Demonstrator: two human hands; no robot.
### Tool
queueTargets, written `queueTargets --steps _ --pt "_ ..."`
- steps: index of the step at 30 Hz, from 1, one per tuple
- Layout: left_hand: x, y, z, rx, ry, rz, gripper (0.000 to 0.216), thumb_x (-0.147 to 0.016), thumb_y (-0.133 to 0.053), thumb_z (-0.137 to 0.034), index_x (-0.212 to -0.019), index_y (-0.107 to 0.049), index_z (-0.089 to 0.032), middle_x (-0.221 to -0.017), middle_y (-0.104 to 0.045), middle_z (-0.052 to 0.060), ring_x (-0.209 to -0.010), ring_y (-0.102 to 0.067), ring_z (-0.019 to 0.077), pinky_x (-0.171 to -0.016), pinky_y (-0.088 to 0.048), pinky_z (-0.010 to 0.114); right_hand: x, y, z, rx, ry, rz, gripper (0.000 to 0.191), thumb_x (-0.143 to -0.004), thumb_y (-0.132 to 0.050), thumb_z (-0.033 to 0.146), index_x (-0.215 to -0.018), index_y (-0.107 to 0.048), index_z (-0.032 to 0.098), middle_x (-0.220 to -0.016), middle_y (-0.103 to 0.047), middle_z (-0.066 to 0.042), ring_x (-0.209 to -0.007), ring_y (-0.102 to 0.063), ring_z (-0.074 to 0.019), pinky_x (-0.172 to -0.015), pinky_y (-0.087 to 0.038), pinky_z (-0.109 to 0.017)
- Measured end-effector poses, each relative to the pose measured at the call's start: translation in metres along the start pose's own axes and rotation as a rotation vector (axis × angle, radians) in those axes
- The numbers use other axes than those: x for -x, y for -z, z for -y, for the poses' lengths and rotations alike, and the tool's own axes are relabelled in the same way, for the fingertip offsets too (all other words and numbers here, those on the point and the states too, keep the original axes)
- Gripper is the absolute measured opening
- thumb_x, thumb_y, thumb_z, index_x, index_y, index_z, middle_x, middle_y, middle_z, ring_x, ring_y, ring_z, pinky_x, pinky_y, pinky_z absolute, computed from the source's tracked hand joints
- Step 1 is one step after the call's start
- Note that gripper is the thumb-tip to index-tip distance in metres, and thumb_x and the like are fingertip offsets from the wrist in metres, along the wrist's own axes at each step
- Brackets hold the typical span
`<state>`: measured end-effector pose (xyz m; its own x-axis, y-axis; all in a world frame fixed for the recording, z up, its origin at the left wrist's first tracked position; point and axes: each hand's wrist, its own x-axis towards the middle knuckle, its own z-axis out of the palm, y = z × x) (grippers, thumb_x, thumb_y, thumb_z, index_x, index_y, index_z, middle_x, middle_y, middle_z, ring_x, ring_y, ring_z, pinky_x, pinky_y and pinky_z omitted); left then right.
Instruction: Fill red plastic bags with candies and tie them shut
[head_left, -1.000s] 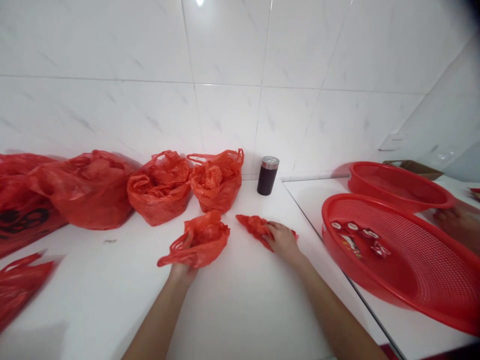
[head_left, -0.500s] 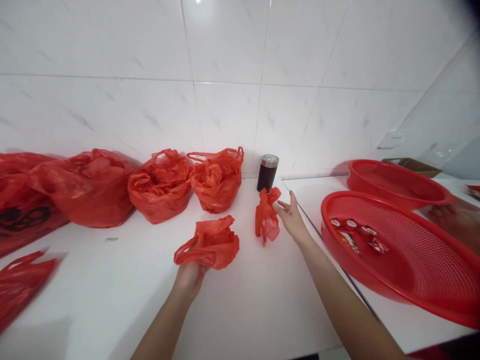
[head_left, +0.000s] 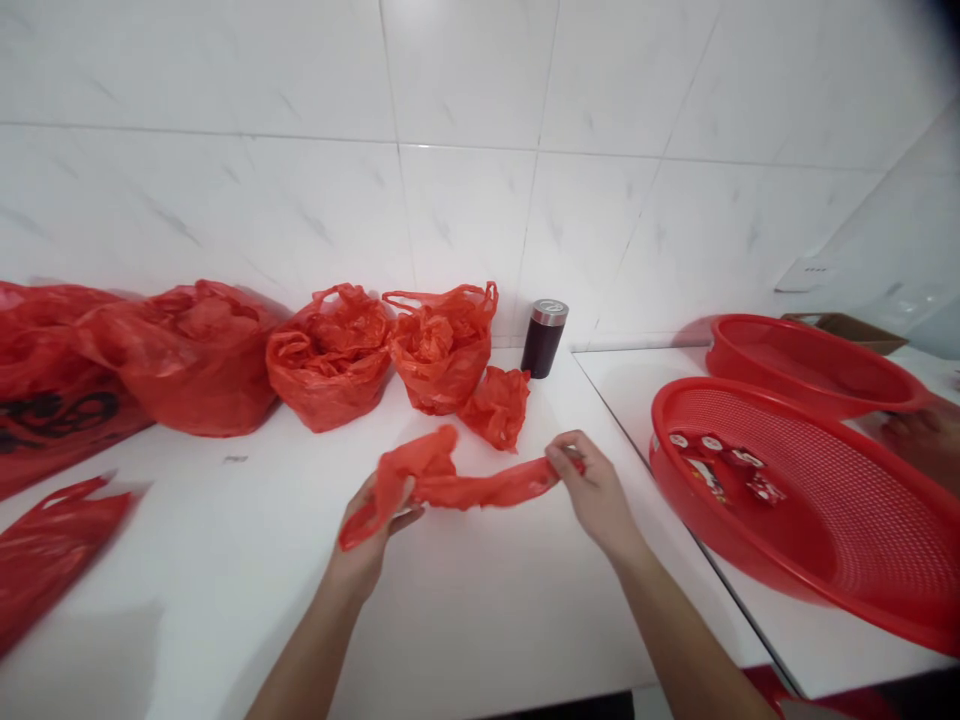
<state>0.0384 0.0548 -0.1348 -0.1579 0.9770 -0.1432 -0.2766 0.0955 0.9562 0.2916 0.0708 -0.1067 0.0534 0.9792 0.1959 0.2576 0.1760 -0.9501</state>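
Stretched between my two hands above the white table is a red plastic bag [head_left: 480,488]. My left hand [head_left: 369,535] is closed round its bunched end, with the thumb on top. At the other end, my right hand [head_left: 591,488] pinches a corner of the bag between thumb and fingers. Just beyond, a crumpled red bag [head_left: 498,405] lies on the table. It is near a dark tumbler with a silver lid [head_left: 545,338] and a filled red bag [head_left: 442,350].
More filled red bags [head_left: 328,358] line the tiled wall to the left. Another red bag [head_left: 64,545] lies at the left edge. On the right are a red basket [head_left: 885,530] with several small packets [head_left: 765,487] and a second red basket [head_left: 817,360]. Another person's hand [head_left: 922,435] is beside them.
My right hand has let go of the crumpled bag, which now lies nearer the filled bags. It has come back and taken an end of the bag in my left hand, pulling it out sideways.
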Motion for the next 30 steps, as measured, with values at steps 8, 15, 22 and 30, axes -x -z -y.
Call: queueTargets --steps 8,15,22,30 --pt "0.003 0.017 -0.004 -0.394 -0.148 -0.271 0.055 -0.07 -0.074 -0.048 -0.117 -0.058 -0.024 -0.126 -0.056 0.011 -0.104 -0.06 0.0294 -0.084 -0.053 0.044 0.014 0.029 0.008 -0.023 0.106 -0.023 0.018 -0.09 -0.058 0.04 -0.094 -0.057 0.022 -0.071 -0.058 0.002 -0.061 -0.051 -0.0113 -0.057 -0.042 -0.023" --pt "0.019 0.015 -0.015 -0.646 -0.367 0.133 0.023 -0.085 -0.058 -0.041 -0.089 -0.073 -0.024 -0.097 -0.07 0.007 -0.1 -0.06 0.028 -0.095 -0.043 0.035 0.016 0.042 0.029 -0.147 0.078 0.254 0.018 -0.088 -0.061 0.041 -0.094 -0.059 0.024 -0.067 -0.057 0.002 -0.059 -0.053 -0.012 -0.056 -0.043 -0.024" --pt "0.03 -0.001 -0.028 -0.126 0.143 -0.055 0.054 -0.072 -0.058 -0.071 -0.053 -0.05 -0.021 -0.05 -0.046 -0.002 -0.047 -0.04 0.0148 -0.048 -0.035 0.027 0.014 0.073 0.051 0.125 0.023 0.696 0.025 -0.088 -0.057 0.045 -0.079 -0.063 0.022 -0.064 -0.056 0.0 -0.053 -0.048 -0.0116 -0.047 -0.038 -0.024" --pt "0.04 -0.025 -0.026 -0.341 0.04 -0.137 0.054 -0.074 -0.053 -0.074 -0.063 -0.057 -0.021 -0.066 -0.06 0.002 -0.067 -0.054 0.0216 -0.063 -0.043 0.029 0.024 0.015 0.076 0.426 0.541 0.341 0.013 -0.092 -0.053 0.029 -0.096 -0.065 0.025 -0.098 -0.065 -0.005 -0.087 -0.062 -0.0173 -0.072 -0.051 -0.03"
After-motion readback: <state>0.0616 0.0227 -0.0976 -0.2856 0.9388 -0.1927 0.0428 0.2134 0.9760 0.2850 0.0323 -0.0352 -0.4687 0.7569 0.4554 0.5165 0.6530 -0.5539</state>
